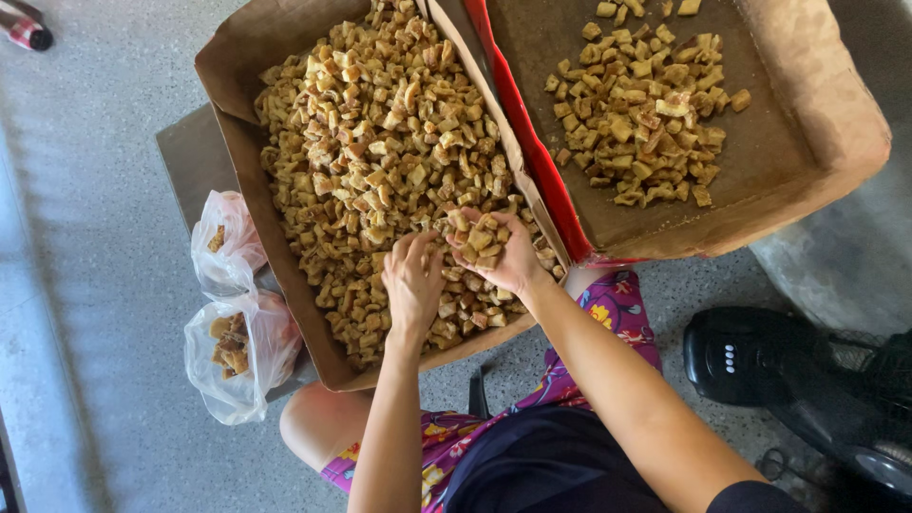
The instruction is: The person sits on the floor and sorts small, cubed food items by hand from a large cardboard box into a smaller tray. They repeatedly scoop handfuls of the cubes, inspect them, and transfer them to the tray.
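A large open cardboard box (242, 161) is filled with many small tan fried chunks (380, 133). My right hand (503, 256) is cupped palm up over the box's near end and holds a handful of the chunks (480, 236). My left hand (413, 280) rests fingers down on the chunks beside it, touching the pile and close to the right hand's load. A second cardboard box (817, 133) with a red edge lies to the right and holds a smaller heap of the same chunks (646, 104).
Two clear plastic bags (237, 351) with a few chunks lie on the grey floor left of the big box. A black fan base (750, 356) stands at the right. My knees in flowered cloth (617, 304) are under the boxes. A small bottle (27, 28) lies top left.
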